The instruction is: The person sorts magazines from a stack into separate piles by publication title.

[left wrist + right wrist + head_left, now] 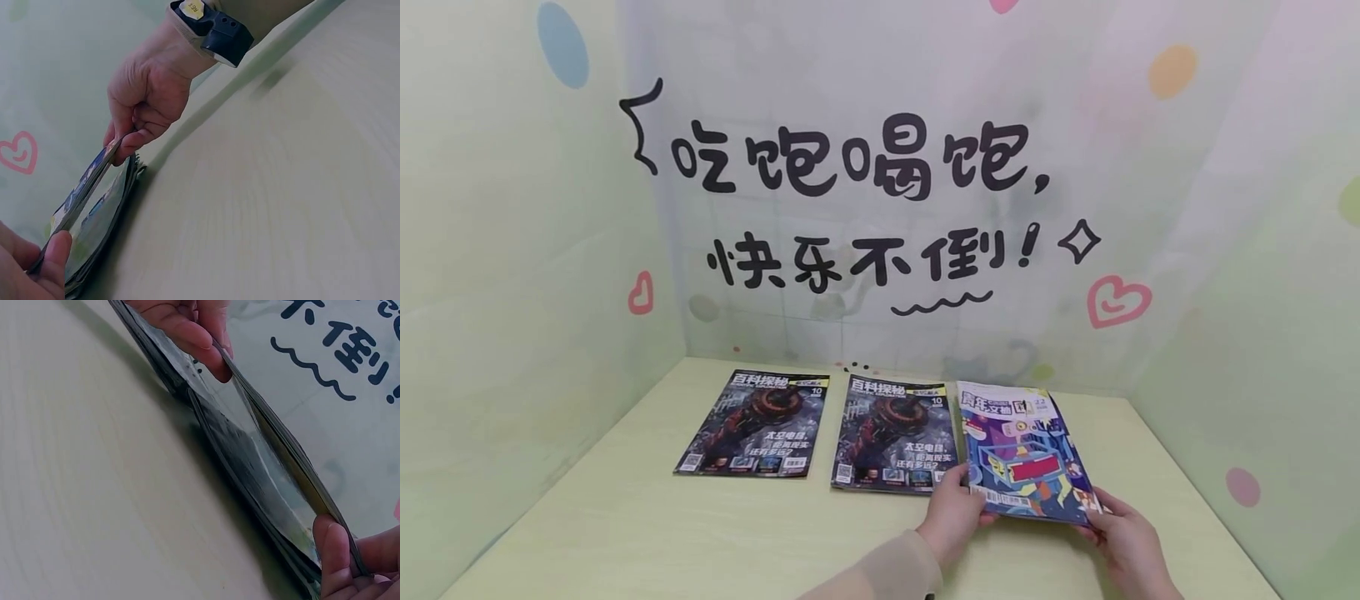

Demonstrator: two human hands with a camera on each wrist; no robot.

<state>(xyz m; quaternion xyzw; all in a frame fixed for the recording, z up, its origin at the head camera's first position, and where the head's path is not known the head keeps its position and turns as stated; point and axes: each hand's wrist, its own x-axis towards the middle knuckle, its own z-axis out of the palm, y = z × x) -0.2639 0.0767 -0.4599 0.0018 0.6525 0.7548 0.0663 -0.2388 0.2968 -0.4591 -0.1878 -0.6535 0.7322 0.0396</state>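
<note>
Both hands hold a colourful magazine [1026, 458] with purple and blue cover art by its near corners. My left hand [951, 512] grips the near left corner, and my right hand [1127, 537] pinches the near right corner. In the right wrist view, the held magazine [294, 456] is raised at a slant, with a gap between it and a dark-edged magazine [244, 481] lying underneath. From the left wrist view, that lower magazine [115, 209] also shows beneath the held one. A dark magazine [895, 433] lies just left of my left hand.
Another dark magazine [752, 425] with the same cover lies farther left on the pale yellow table [700, 533]. Printed walls enclose the table at the back and both sides, and the back wall [880, 333] rises just behind the magazines.
</note>
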